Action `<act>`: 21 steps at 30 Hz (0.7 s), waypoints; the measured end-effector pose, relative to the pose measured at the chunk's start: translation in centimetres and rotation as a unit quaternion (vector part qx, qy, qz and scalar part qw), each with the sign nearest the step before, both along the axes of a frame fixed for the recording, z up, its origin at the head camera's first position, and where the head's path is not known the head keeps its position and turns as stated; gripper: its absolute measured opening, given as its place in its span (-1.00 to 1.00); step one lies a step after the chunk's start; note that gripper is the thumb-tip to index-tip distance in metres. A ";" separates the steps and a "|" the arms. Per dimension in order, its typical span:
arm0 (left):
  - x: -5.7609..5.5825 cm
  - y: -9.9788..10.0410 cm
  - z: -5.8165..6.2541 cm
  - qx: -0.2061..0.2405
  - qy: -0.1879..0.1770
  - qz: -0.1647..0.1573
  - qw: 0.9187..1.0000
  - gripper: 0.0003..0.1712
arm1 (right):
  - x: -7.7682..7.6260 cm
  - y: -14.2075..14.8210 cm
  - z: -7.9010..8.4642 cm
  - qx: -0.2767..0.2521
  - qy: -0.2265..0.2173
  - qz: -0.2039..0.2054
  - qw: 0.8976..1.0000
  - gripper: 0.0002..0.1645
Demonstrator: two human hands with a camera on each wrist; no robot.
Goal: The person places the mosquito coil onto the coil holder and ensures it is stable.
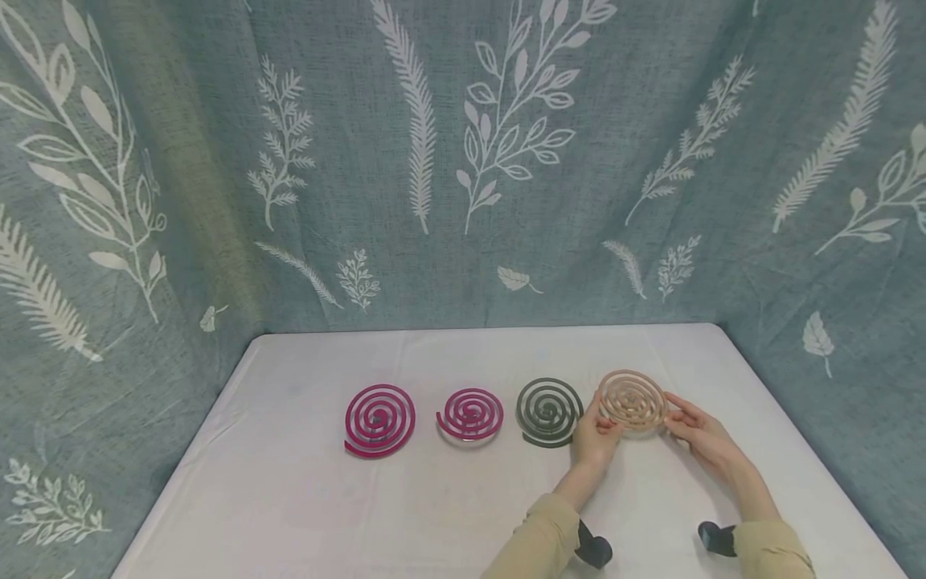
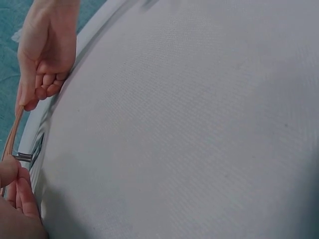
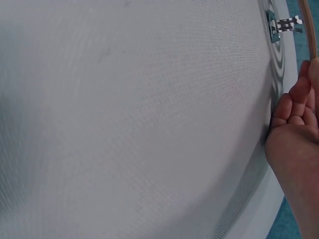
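Note:
A tan mosquito coil is held at the right side of the table between two hands. My left hand grips its left edge, and my right hand pinches its right edge. In the left wrist view the coil appears edge-on as a thin tan strip, with a small metal stand beneath it. The same bright metal stand shows in the right wrist view, beside my right hand. Just left of my left hand lies a dark green coil.
Two magenta coils stand in the row further left: a flat-looking one and a smaller-looking one with a shiny rim under it. The white-covered table meets a blue-green leaf-patterned curtain at the back and sides.

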State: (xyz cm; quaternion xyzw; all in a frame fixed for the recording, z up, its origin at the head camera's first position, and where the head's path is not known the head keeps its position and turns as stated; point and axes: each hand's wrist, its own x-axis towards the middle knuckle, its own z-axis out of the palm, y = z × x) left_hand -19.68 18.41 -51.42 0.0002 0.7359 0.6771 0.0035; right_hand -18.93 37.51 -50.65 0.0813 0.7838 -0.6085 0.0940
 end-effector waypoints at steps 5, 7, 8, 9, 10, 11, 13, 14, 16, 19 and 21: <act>-0.1 0.1 0.1 -0.014 0.004 0.003 1.000 -0.27 | 0.0 0.0 0.0 -0.006 0.000 0.000 1.000 -0.13; -0.1 0.1 0.1 -0.019 0.006 0.002 1.000 -0.27 | -0.1 0.0 -0.1 -0.011 0.001 0.002 1.000 -0.14; -0.1 0.1 0.1 -0.015 0.000 0.002 1.000 -0.27 | -0.1 0.0 -0.1 -0.014 0.001 0.002 1.000 -0.14; -0.1 0.1 0.1 -0.014 -0.004 0.002 1.000 -0.27 | -0.1 0.0 -0.1 -0.015 0.002 0.001 1.000 -0.15; -0.1 0.1 0.1 -0.018 -0.003 0.002 1.000 -0.27 | -0.1 0.0 -0.1 -0.017 0.000 -0.003 1.000 -0.15; -0.1 0.1 0.1 -0.020 -0.003 0.002 1.000 -0.27 | -0.2 0.0 -0.1 -0.017 -0.001 -0.003 1.000 -0.15; -0.1 0.1 0.1 -0.021 -0.006 0.002 1.000 -0.27 | -0.2 0.0 -0.1 -0.011 -0.003 -0.005 1.000 -0.15; -0.1 0.1 0.2 -0.022 -0.007 0.002 1.000 -0.27 | -0.3 0.0 -0.1 -0.008 -0.005 -0.007 1.000 -0.15; -0.1 0.1 0.2 -0.029 -0.003 0.002 1.000 -0.27 | -0.3 0.0 -0.1 -0.005 -0.009 -0.009 1.000 -0.15; -0.1 0.1 0.2 -0.032 -0.004 0.002 0.999 -0.27 | -0.2 0.0 -0.1 -0.007 -0.008 -0.009 1.000 -0.15; 0.0 0.1 0.2 -0.039 0.000 0.003 0.999 -0.27 | -0.2 -0.1 -0.1 -0.009 -0.009 -0.008 1.000 -0.16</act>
